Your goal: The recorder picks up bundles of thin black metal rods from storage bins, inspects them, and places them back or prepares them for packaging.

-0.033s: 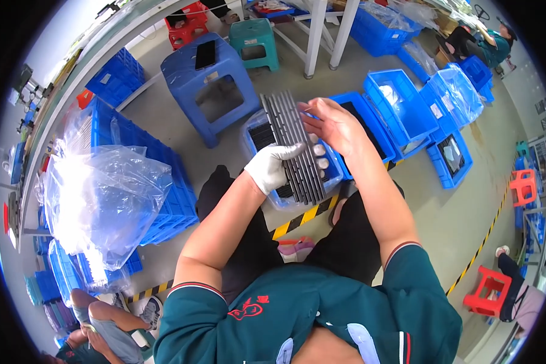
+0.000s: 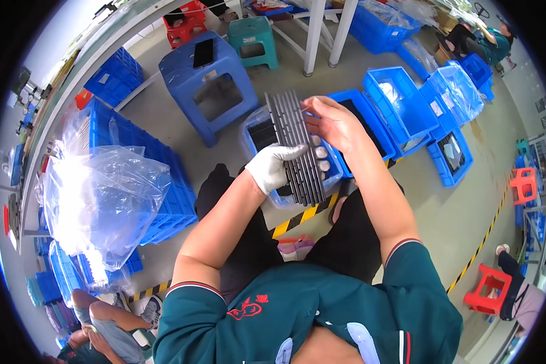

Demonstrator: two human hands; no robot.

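My left hand (image 2: 266, 170), in a white glove, is closed around a stack of long, thin dark strips (image 2: 295, 148), its thumb lying across the top. The stack stands tilted, its upper end fanned slightly apart. My right hand (image 2: 341, 126) is bare; its bent fingers reach to the stack's upper right edge, apart from each other. Whether the fingertips press on the outermost strip is hard to see. Beneath the stack sits a plastic-lined blue bin (image 2: 332, 183), with more dark strips (image 2: 261, 134) and several white rounded pieces (image 2: 323, 165) in it, partly hidden.
Ahead stands a blue stool (image 2: 179, 70) bearing a black phone-like slab (image 2: 204, 53). A green stool (image 2: 252, 33) is behind it. Stacked blue crates under a clear plastic bag (image 2: 106, 200) rise at left. More blue bins (image 2: 406, 124) stand at right. Other people sit nearby.
The strips' upper left ends have drawn slightly closer to the rest of the stack. Both hands stay almost where they were.
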